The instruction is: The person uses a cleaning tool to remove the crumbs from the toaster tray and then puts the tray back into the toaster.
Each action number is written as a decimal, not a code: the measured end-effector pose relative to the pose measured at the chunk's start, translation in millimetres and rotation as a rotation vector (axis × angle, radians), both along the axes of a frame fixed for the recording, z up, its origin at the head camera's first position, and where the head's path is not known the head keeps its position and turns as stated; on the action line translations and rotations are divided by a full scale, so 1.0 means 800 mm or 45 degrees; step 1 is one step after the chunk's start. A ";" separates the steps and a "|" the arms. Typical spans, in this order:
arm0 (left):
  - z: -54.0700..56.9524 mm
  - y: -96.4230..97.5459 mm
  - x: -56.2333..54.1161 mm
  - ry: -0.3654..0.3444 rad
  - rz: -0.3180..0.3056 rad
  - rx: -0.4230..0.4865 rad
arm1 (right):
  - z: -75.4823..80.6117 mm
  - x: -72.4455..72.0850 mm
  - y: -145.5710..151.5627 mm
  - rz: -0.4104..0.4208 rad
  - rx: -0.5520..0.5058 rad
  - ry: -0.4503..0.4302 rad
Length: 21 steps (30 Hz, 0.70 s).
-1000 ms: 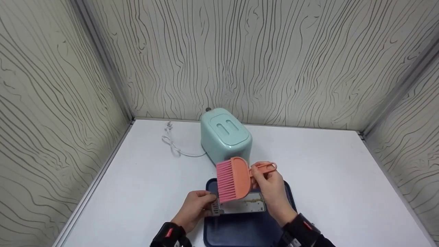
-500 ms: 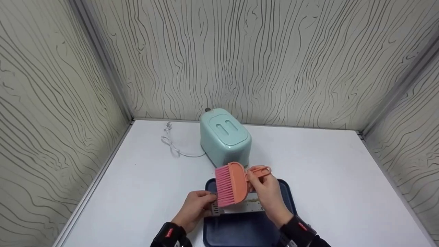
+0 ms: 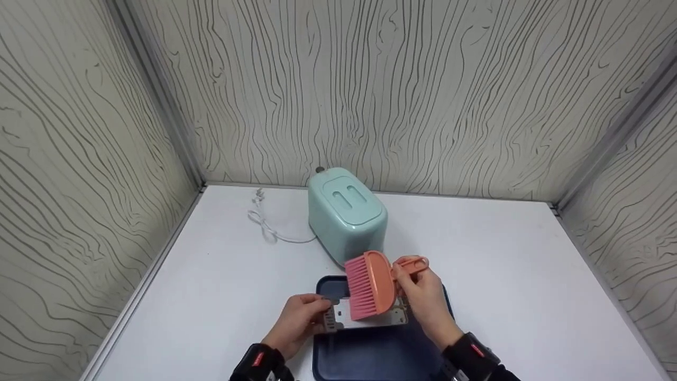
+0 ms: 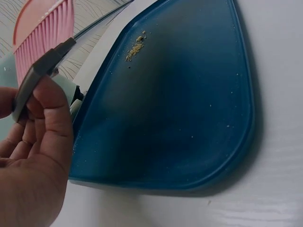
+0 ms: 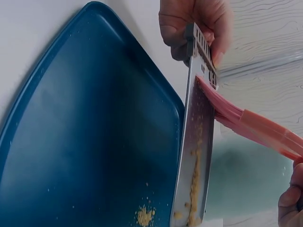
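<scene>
My left hand (image 3: 296, 325) pinches the grey slotted end of a metal crumb tray (image 3: 342, 312), held tilted above a dark blue serving tray (image 3: 378, 354). In my right hand (image 3: 426, 301) is the handle of a coral hand brush (image 3: 383, 283) with pink bristles. Its bristles (image 5: 218, 105) touch the crumb tray near the slotted end in the right wrist view. A streak of yellowish crumbs (image 5: 194, 182) runs along the crumb tray's far part. A small crumb pile (image 4: 136, 49) lies on the blue tray, with specks scattered around it.
A mint-green toaster (image 3: 346, 211) stands just behind the blue tray, its top towards the camera. Its white cord (image 3: 275, 232) lies bundled to the left on the white table (image 3: 502, 275). Wood-grain patterned panels (image 3: 370, 95) enclose the table at the back and sides.
The brush first lowered slightly to the left over the crumb tray, then shifted right along it, uncovering metal near the slotted end. My left hand stays almost in place.
</scene>
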<state>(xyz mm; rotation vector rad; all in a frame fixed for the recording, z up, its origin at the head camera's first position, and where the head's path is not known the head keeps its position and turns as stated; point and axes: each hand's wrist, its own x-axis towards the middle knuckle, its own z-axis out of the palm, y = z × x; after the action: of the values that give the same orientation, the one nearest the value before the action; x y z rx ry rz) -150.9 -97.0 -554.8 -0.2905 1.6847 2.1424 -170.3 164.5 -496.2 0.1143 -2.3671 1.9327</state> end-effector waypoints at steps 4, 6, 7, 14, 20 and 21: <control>0.000 -0.002 0.000 0.003 0.005 0.013 | 0.000 -0.002 0.011 -0.040 0.050 -0.001; 0.000 -0.003 0.000 0.002 0.002 0.017 | 0.000 -0.002 0.018 -0.052 0.058 0.003; 0.000 -0.003 0.000 0.003 0.002 0.017 | 0.000 -0.002 0.022 -0.057 0.061 0.005; 0.000 -0.007 0.002 0.018 0.001 0.010 | -0.001 -0.003 0.044 -0.115 0.111 0.005; -0.001 -0.011 0.002 0.034 -0.006 0.010 | -0.004 -0.006 0.056 -0.172 0.161 0.016; -0.001 -0.011 0.002 0.035 -0.005 0.012 | -0.004 -0.007 0.058 -0.177 0.169 0.011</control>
<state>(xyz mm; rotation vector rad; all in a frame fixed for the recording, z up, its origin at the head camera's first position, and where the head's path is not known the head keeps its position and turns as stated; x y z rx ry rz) -149.2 -106.1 -555.6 -0.2560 1.6887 2.1603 -175.5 210.7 -499.1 -0.0331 -2.4258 1.7118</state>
